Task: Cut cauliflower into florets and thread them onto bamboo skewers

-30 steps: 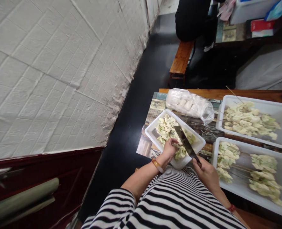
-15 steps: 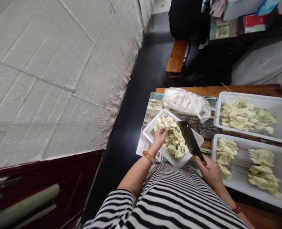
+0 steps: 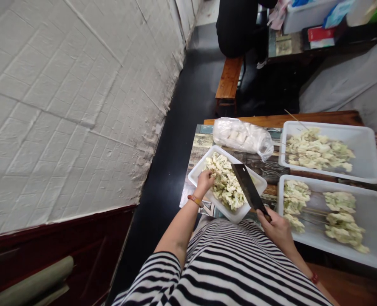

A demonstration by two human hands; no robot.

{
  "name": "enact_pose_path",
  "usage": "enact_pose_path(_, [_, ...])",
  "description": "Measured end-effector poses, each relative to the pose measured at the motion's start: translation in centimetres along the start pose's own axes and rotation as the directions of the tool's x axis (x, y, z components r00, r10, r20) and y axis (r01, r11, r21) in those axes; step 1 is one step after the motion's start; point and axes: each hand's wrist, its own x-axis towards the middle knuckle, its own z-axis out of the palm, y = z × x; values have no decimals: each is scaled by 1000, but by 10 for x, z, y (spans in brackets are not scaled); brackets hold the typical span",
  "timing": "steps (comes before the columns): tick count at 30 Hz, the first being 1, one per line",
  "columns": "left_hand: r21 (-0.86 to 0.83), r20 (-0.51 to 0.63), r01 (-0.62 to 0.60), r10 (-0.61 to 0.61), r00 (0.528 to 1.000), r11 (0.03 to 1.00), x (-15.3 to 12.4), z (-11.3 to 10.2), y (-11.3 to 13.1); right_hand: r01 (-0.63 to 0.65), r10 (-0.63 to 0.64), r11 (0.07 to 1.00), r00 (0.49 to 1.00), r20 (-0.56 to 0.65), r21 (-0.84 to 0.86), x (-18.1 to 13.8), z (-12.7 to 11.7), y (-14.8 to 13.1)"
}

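Observation:
A small white tray (image 3: 197,173) piled with cauliflower florets (image 3: 225,183) sits at the table's near left corner. My left hand (image 3: 205,181) reaches into its left side, fingers curled down among the florets; what they hold I cannot make out. My right hand (image 3: 276,227) is closed round the handle of a cleaver (image 3: 245,187), whose dark blade slants up and left over the tray's right half.
Two large white tubs (image 3: 363,144) (image 3: 375,214) hold skewered cauliflower on the right. A clear bag of white pieces (image 3: 242,136) lies behind the small tray. Beyond the table stand a wooden bench (image 3: 228,80) and a seated person in black (image 3: 236,25). A white tiled wall runs along the left.
My left hand moved from the tray's near middle to its left side. The cleaver shifted slightly while staying over the tray. The view drifted.

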Motion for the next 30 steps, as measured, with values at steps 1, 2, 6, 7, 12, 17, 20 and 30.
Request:
enact_pose_path(1, [-60,2,15,-15,1000,998,-3,-5,-1,-3,3,1000,1000,3,0,-1,-1,0])
enact_pose_path(2, [-115,7,29,-29,1000,993,-7,-9,-1,-8,8,1000,1000,8,0,-2,-1,0])
enact_pose_path(6, [-404,65,100,-80,995,909,-31,-26,3,-73,73,997,996,44,-4,-3,-3,-2])
enact_pose_path(7, [-519,100,135,-97,990,844,-38,-28,6,-92,92,996,994,53,-4,-3,-4,-2])
enact_pose_path(12, [-804,241,237,-65,968,546,-60,-27,22,-159,154,986,984,90,47,-3,-3,-4])
enact_pose_path(17, [-837,328,282,18,945,469,-71,-20,36,-190,168,968,976,136,166,-4,-5,-9])
enact_pose_path(20, [-844,367,317,34,930,432,-77,-15,44,-179,140,952,976,168,250,-6,-9,-18])
enact_pose_path(30, [-742,361,215,108,926,634,-83,-4,63,-124,75,942,984,163,313,-17,-23,-36])
